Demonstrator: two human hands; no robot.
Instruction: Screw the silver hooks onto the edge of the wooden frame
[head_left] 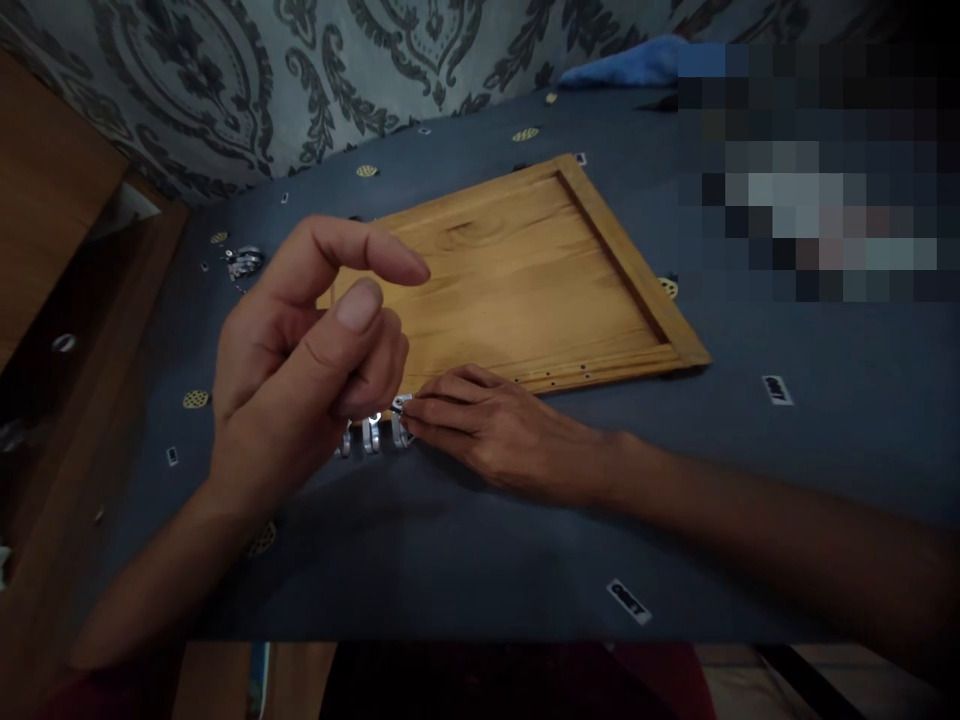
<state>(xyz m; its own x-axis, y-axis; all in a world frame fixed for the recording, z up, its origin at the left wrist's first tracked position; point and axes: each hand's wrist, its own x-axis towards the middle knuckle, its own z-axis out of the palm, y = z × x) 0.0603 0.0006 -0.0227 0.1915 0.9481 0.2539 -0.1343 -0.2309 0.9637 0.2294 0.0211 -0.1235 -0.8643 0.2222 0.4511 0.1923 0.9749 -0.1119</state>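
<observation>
A wooden panel with a raised frame lies on the dark cloth. Along its near edge sits a row of silvery curved metal hooks. My right hand rests at that edge, its fingers together on the rightmost metal hook. Held up in front of the panel, my left hand has its index finger bent forward, the thumb apart from it and the other fingers curled into the palm. Whatever those curled fingers hold, if anything, is hidden. Small dark holes dot the panel's near rail right of my right hand.
More silvery metal pieces lie in a small pile at the left. A blue cloth is at the back by the patterned wall covering. Wooden furniture borders the left side. The upper right is pixelated.
</observation>
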